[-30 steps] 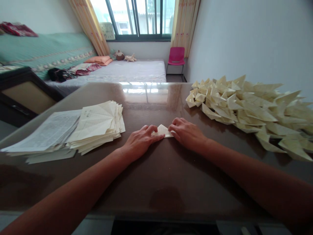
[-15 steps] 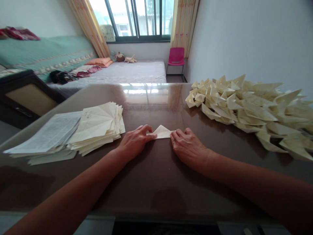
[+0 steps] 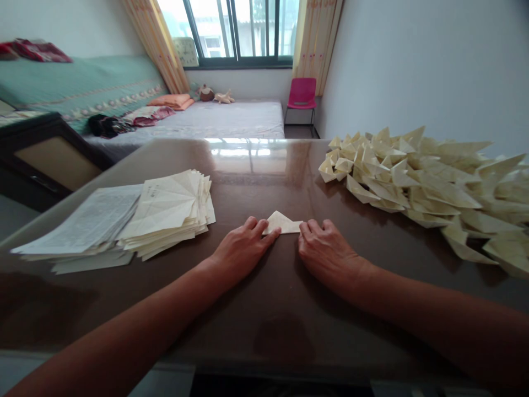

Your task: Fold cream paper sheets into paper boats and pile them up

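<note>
A small folded piece of cream paper point(image 3: 281, 221) lies on the brown glossy table between my two hands, a triangular peak on its far side and a narrow strip along the near side. My left hand point(image 3: 244, 242) is closed on its left end, the thumb lying across the front of the fold. At the other end, the bent fingers of my right hand point(image 3: 324, 242) pinch the strip's tip. Fingers cover both ends of the paper.
Left on the table point(image 3: 264, 309) is a stack of creased cream sheets point(image 3: 165, 204) beside printed white sheets point(image 3: 86, 220). A large heap of folded paper boats point(image 3: 413, 176) fills the right side. Beyond stand a bed point(image 3: 248, 118) and a pink chair point(image 3: 302, 94).
My left hand has shifted inward along the paper, its thumb now over the front of the fold. My right hand stays on the right end. The view has turned slightly left.
</note>
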Action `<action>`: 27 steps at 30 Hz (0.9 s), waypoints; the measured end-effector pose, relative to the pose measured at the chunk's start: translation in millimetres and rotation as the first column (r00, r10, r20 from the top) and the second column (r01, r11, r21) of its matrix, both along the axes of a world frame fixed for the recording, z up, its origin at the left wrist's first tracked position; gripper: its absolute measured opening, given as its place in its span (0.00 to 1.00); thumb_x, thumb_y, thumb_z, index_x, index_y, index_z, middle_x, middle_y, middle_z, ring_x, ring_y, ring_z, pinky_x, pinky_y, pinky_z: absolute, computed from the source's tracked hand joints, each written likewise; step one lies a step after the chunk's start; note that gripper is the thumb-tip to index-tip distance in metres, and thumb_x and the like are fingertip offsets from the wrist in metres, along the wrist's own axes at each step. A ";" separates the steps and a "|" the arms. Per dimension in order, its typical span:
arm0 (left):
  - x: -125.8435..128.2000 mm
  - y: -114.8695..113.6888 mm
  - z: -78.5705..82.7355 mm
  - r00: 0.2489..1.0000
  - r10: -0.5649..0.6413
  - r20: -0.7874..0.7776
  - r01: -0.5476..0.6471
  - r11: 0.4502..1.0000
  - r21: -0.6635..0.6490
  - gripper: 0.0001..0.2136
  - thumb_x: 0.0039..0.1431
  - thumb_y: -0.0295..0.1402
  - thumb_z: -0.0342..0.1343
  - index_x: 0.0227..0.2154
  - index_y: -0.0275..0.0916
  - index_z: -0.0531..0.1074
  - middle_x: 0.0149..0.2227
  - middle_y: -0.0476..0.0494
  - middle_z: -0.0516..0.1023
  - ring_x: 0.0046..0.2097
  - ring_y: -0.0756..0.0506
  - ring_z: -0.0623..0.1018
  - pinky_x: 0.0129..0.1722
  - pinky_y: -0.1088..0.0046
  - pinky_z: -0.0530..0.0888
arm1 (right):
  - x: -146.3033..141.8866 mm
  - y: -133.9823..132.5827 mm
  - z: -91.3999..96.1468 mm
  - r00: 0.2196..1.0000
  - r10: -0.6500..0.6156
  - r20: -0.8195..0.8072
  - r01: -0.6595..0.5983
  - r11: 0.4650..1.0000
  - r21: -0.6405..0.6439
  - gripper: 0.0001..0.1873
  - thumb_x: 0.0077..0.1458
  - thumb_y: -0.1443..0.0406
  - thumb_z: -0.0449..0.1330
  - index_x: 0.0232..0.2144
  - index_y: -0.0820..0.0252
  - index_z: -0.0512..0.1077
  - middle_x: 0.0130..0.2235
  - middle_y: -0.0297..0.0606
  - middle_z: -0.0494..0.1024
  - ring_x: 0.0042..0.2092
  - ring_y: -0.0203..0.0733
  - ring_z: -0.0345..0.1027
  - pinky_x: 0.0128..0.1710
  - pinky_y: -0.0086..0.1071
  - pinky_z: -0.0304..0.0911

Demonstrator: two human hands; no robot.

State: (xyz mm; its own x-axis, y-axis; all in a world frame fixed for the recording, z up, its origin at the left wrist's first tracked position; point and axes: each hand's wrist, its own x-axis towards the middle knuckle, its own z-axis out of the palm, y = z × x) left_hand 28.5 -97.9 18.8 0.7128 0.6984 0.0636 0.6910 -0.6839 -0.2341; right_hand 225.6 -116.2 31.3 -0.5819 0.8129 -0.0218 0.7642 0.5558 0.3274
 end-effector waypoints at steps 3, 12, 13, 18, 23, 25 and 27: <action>2.1 0.6 1.0 1.000 0.011 0.010 -0.011 1.000 -0.019 0.18 0.65 0.27 0.44 0.57 0.41 0.62 0.47 0.39 0.70 0.46 0.41 0.69 0.40 0.67 0.73 | -0.4 0.8 -0.2 1.000 -0.012 0.003 0.012 1.000 -0.008 0.15 0.55 0.75 0.50 0.35 0.69 0.77 0.36 0.53 0.73 0.38 0.51 0.64 0.31 0.39 0.53; -0.3 9.5 -3.0 0.993 -0.043 0.108 0.051 0.996 -0.072 0.15 0.65 0.29 0.45 0.52 0.42 0.67 0.50 0.42 0.70 0.50 0.44 0.68 0.47 0.68 0.71 | 4.2 8.6 7.8 0.998 -0.045 -0.041 0.043 0.998 -0.055 0.13 0.57 0.74 0.49 0.36 0.68 0.75 0.37 0.52 0.74 0.39 0.49 0.67 0.32 0.37 0.55; -1.0 10.1 -3.2 0.992 -0.040 0.116 0.048 0.996 -0.070 0.15 0.65 0.29 0.45 0.52 0.42 0.67 0.49 0.43 0.70 0.49 0.44 0.68 0.45 0.69 0.71 | 8.5 14.4 9.3 0.996 -0.056 -0.071 0.051 0.996 -0.070 0.13 0.58 0.72 0.50 0.36 0.67 0.74 0.38 0.50 0.74 0.40 0.49 0.67 0.32 0.36 0.55; -2.3 10.0 -4.0 0.987 -0.026 0.159 0.032 0.999 -0.036 0.17 0.64 0.28 0.44 0.52 0.47 0.68 0.48 0.46 0.72 0.45 0.44 0.69 0.40 0.69 0.71 | 35.1 51.8 6.9 0.952 -0.153 -0.264 0.122 0.984 -0.128 0.12 0.61 0.65 0.49 0.41 0.58 0.71 0.42 0.41 0.75 0.36 0.41 0.70 0.28 0.31 0.53; -3.8 11.5 -6.3 0.978 -0.028 0.206 0.033 0.999 -0.019 0.16 0.65 0.29 0.45 0.51 0.48 0.70 0.47 0.46 0.73 0.44 0.45 0.69 0.38 0.71 0.71 | 46.0 72.2 -6.9 0.881 -0.143 -0.451 0.045 0.974 -0.221 0.14 0.62 0.58 0.49 0.38 0.56 0.73 0.41 0.37 0.74 0.37 0.39 0.69 0.33 0.29 0.56; -4.7 12.9 -7.3 0.973 -0.024 0.229 0.029 0.999 -0.019 0.15 0.65 0.31 0.44 0.50 0.48 0.70 0.46 0.46 0.73 0.44 0.45 0.70 0.37 0.71 0.71 | 46.3 74.7 -11.0 0.855 -0.153 -0.496 0.004 0.958 -0.287 0.13 0.58 0.55 0.54 0.36 0.56 0.73 0.39 0.37 0.74 0.36 0.38 0.69 0.33 0.28 0.57; -5.4 14.2 -8.1 0.970 -0.026 0.243 0.031 0.999 -0.017 0.15 0.66 0.32 0.43 0.49 0.48 0.71 0.46 0.46 0.74 0.43 0.46 0.70 0.37 0.72 0.70 | 45.3 75.4 -13.5 0.830 -0.173 -0.530 -0.021 0.941 -0.339 0.14 0.53 0.54 0.60 0.35 0.57 0.73 0.37 0.37 0.74 0.35 0.37 0.68 0.32 0.28 0.57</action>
State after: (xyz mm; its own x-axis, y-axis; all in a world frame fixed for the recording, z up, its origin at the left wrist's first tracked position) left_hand 23.1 -83.7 10.7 0.6973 0.6811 0.2234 0.7056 -0.7070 -0.0473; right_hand 270.9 -40.8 17.7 -0.5120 0.8588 0.0159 0.8054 0.4864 -0.3386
